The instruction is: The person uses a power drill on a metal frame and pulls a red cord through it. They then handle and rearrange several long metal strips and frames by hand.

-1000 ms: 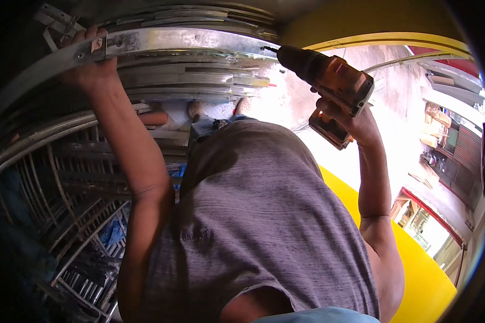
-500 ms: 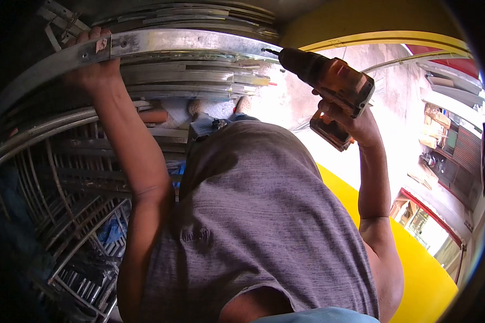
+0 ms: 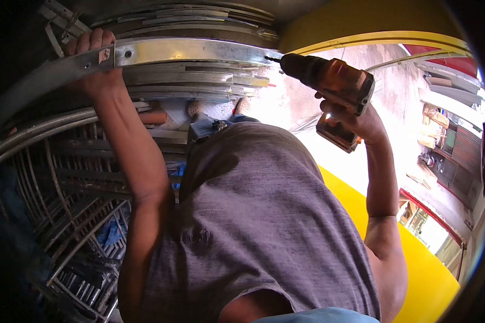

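My left hand (image 3: 98, 64) is wrapped round a long metal bar (image 3: 183, 50), its fingers curled over the far edge. The bar is silvery, with a hole near my hand and a joint or overlap right at the grip. In my right hand (image 3: 355, 118) is an orange and black cordless drill (image 3: 334, 81), held by its handle with the battery below. Its bit points left and the tip meets the right end of the bar. A small light glows near the drill's handle.
Stacks of metal strips (image 3: 199, 78) lie beyond and below the bar. Metal frames and tubes (image 3: 75, 215) crowd the left side. A yellow panel (image 3: 420, 258) stands at the right, and a yellow beam (image 3: 382, 37) runs across the upper right. Shoes (image 3: 242, 105) show on the floor.
The bar has dropped slightly toward me, with my left fingers now showing more over its edge. The drill has shifted a little down along with it, its tip still at the bar's end.
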A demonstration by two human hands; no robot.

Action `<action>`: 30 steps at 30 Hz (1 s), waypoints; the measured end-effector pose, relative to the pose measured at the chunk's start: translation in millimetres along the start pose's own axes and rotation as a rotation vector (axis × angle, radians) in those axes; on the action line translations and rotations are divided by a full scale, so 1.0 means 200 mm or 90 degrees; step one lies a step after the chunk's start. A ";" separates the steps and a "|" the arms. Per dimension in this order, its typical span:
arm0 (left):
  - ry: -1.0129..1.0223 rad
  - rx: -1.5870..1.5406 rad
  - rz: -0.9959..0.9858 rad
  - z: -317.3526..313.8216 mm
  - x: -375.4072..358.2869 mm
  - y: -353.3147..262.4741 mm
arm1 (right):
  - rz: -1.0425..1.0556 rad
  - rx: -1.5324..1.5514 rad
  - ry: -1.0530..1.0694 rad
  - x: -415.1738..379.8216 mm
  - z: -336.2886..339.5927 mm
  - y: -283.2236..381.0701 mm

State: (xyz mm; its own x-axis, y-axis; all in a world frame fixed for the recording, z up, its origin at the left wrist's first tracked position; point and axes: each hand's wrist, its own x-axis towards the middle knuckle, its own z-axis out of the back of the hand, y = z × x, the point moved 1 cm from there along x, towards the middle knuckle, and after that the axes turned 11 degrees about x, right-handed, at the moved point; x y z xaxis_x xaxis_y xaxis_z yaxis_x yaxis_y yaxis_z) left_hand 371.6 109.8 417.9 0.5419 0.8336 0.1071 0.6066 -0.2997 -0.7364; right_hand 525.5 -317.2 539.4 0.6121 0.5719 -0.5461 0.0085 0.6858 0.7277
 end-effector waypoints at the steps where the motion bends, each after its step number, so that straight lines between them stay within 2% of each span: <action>1: 0.037 -0.002 -0.008 -0.06 -0.02 -0.02 | 0.045 -0.037 0.021 0.01 0.01 0.00; 3: -0.131 -0.072 0.026 -0.18 -0.10 -0.06 | 0.034 -0.068 0.023 0.01 0.02 0.03; 4: -0.131 -0.080 0.027 -0.18 -0.10 -0.06 | 0.031 -0.102 0.028 0.01 0.03 0.05; 6: -0.057 -0.150 0.047 -0.15 -0.09 -0.06 | 0.045 -0.107 0.037 0.00 0.04 0.11; 7: -0.060 -0.157 0.044 -0.16 -0.10 -0.06 | 0.017 -0.111 0.026 -0.01 0.04 0.14; 10: -0.060 -0.071 0.019 -0.14 -0.11 -0.06 | -0.013 -0.131 0.017 -0.02 0.01 0.18; 12: 0.075 -0.169 0.039 -0.06 -0.06 0.00 | -0.020 -0.144 0.018 0.04 -0.01 0.18; 16: 0.061 -0.144 0.021 -0.05 -0.06 0.00 | -0.023 -0.164 0.024 0.02 0.01 0.16; 18: 0.178 -0.193 0.037 -0.01 -0.03 0.02 | -0.027 -0.167 0.042 0.03 0.03 0.14; 22: 0.190 -0.165 0.035 0.03 0.01 0.08 | -0.042 -0.152 0.053 0.10 0.03 0.13; 24: 0.030 -0.149 0.010 0.02 -0.03 0.10 | -0.048 -0.134 0.059 0.12 0.03 0.12; 25: 0.030 -0.148 0.013 0.00 -0.04 0.10 | -0.049 -0.137 0.059 0.12 0.04 0.11; 27: -0.119 -0.062 -0.009 -0.04 -0.05 0.08 | -0.049 -0.141 0.059 0.11 0.04 0.11; 28: -0.119 -0.062 -0.009 0.01 -0.04 0.09 | -0.030 -0.140 0.045 0.10 0.03 0.12; 30: 0.205 -0.234 -0.013 0.07 0.00 0.12 | -0.012 -0.140 0.032 0.10 0.04 0.13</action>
State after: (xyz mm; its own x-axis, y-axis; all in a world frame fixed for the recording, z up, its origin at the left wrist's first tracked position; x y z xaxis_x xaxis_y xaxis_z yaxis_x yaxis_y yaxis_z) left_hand 377.6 109.2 390.2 0.6449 0.6729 0.3624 0.7528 -0.4773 -0.4533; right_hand 544.9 -291.7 549.7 0.5731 0.5756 -0.5833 -0.1559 0.7754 0.6119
